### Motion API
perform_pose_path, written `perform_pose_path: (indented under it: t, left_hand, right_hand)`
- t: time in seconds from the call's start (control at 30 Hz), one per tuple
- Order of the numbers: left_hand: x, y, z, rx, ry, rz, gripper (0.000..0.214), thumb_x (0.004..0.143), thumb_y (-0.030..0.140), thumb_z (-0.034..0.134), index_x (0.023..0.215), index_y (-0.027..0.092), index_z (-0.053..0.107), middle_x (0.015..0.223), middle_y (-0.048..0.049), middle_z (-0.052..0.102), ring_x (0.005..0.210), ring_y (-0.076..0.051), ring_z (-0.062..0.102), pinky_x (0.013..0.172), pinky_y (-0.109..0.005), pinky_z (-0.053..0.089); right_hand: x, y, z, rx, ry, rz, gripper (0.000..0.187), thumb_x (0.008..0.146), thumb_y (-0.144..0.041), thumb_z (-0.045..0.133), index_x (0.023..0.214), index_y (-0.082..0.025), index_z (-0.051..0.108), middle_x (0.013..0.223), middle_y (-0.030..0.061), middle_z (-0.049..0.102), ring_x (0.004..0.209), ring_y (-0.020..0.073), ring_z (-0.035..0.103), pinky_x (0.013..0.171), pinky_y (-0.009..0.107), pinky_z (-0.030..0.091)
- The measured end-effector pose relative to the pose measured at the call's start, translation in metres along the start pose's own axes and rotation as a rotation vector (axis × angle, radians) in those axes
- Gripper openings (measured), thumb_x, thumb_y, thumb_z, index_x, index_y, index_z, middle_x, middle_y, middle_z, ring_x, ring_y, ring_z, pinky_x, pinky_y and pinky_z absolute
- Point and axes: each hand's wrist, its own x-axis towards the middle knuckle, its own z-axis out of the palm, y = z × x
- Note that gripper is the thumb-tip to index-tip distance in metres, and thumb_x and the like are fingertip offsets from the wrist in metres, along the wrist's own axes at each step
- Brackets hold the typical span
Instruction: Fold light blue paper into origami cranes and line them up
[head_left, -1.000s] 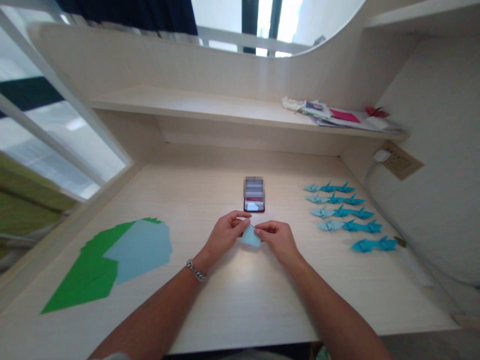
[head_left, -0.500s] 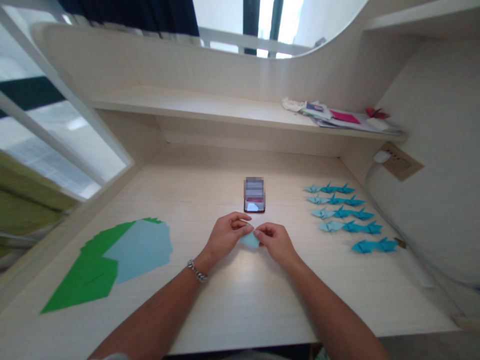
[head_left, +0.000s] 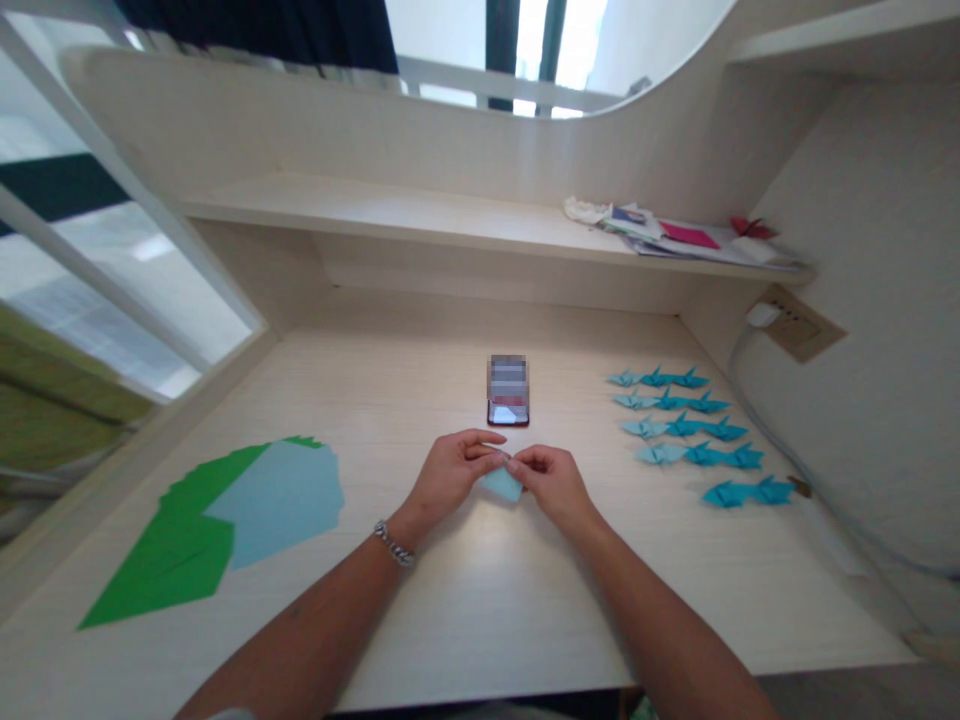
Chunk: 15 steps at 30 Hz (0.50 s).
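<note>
A small folded piece of light blue paper (head_left: 502, 485) is held between my two hands at the middle of the desk. My left hand (head_left: 456, 468) pinches its upper left part between thumb and fingers. On the other side, my right hand (head_left: 549, 482) grips the upper right edge, its thumb close to the left thumb. The fingers cover the paper's top part. Just beyond the hands lies a phone (head_left: 508, 390), its screen lit and blurred out.
Rows of folded blue paper cranes (head_left: 682, 427) stand at the right. Green paper sheets (head_left: 161, 555) and light blue paper sheets (head_left: 281, 505) lie fanned out at the left. A cable (head_left: 780, 435) runs from the wall socket (head_left: 802, 322). Papers (head_left: 690, 236) rest on the shelf (head_left: 420, 215).
The light blue paper has tilted slightly between my fingers, and more of its lower right corner shows. Both hands stay nearly in place.
</note>
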Motion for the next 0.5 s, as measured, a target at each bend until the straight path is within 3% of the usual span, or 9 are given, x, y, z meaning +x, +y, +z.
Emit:
perform_pose_path:
  t: [0.23, 0.5]
  left_hand:
    - [0.0005, -0.0012, 0.0024, 0.01, 0.024, 0.004, 0.033, 0.07, 0.028, 0.07, 0.099, 0.014, 0.064, 0.079, -0.0074, 0.072, 0.071, -0.019, 0.067, 0.067, -0.03, 0.053]
    - [0.0017, -0.0076, 0.006, -0.009, 0.11, 0.069, 0.024, 0.07, 0.026, 0.068, 0.09, 0.015, 0.061, 0.069, -0.0024, 0.067, 0.064, -0.015, 0.063, 0.061, -0.025, 0.05]
  right_hand:
    - [-0.0009, 0.0011, 0.0017, -0.069, 0.054, -0.039, 0.027, 0.069, -0.041, 0.068, 0.07, -0.015, 0.068, 0.064, 0.0042, 0.066, 0.056, 0.0143, 0.056, 0.054, 0.025, 0.043]
    - [-0.0022, -0.0001, 0.0062, -0.096, 0.055, -0.06, 0.025, 0.072, -0.04, 0.065, 0.069, -0.015, 0.067, 0.062, 0.0027, 0.062, 0.056, 0.0136, 0.053, 0.052, 0.024, 0.04]
